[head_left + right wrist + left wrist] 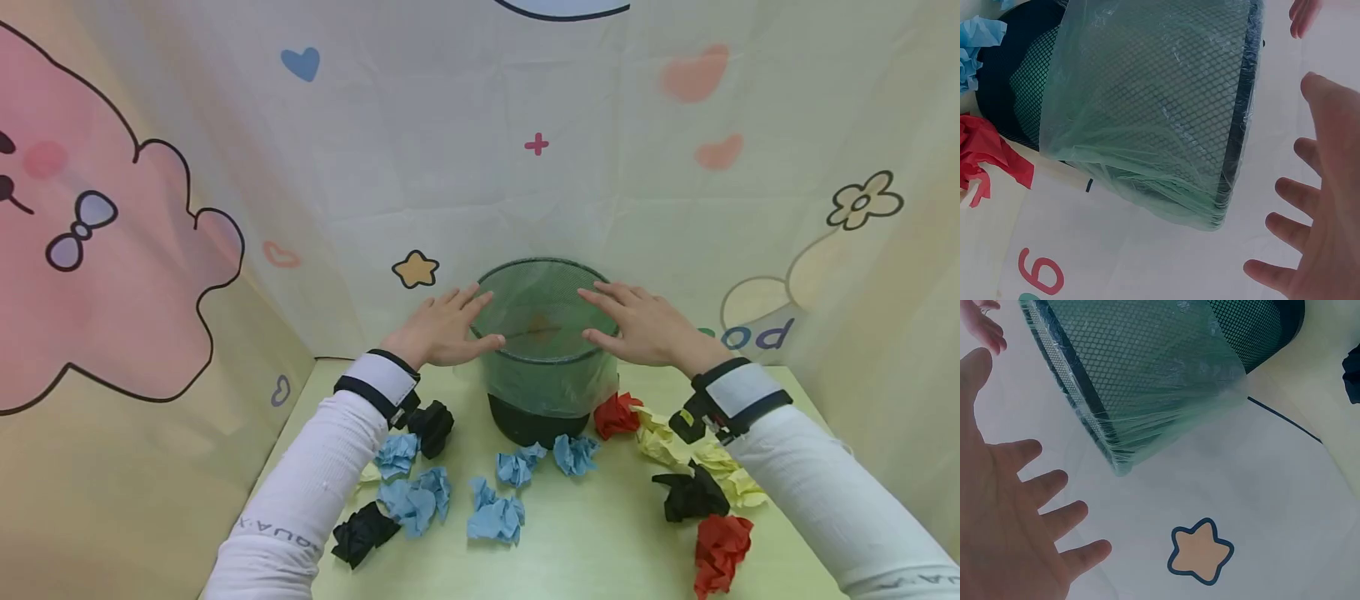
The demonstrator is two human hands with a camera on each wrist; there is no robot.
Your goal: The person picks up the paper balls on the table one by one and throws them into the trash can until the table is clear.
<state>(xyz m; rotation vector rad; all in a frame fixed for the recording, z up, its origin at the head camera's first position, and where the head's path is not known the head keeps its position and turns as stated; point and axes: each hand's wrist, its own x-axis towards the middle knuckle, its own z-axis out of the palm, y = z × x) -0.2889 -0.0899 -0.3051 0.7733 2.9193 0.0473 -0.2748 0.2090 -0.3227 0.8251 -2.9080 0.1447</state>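
Note:
A mesh wastebasket [551, 392] stands upright at the back of the table, lined with a thin green plastic bag [1160, 369] folded down over its rim. My left hand [450, 329] hovers at the left of the rim, fingers spread and holding nothing. On the other side my right hand [645, 325] is held the same way, its fingers straight and apart. Both wrist views show a gap between the fingers and the bag-covered rim. The right wrist view also shows the bag [1147, 112] bunched along its lower side, with dark mesh bare below it.
Crumpled paper lies on the table [577, 542]: blue balls [497, 517] in front of the basket, black ones [365, 533] at left, and red [722, 550], yellow [660, 437] and black [692, 493] at right. A printed curtain [450, 167] hangs behind and at the sides.

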